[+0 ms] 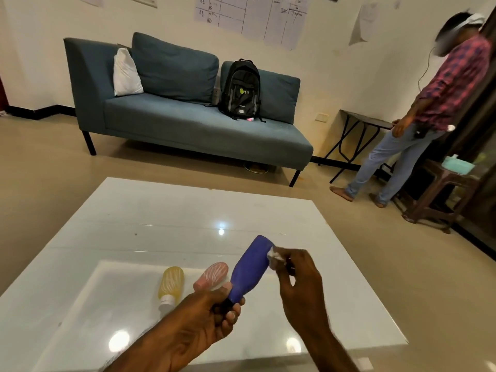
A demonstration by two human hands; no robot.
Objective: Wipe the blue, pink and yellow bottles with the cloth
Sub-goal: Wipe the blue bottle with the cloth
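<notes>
My left hand [212, 310] grips the blue bottle [251, 269] by its dark cap end and holds it tilted above the white table [134, 224], base pointing away. My right hand [298, 277] pinches a small white cloth [275, 255] against the bottle's upper right side near the base. The pink bottle [212, 275] lies on the table just left of the blue one. Further left, the yellow bottle [171, 284] with a white cap lies on its side.
A blue sofa [188, 124] with a black backpack [241, 89] and a white pillow stands beyond the table. A person in a checked shirt [418, 116] stands at the right by a folding table [362, 122] and a brown stool [440, 189].
</notes>
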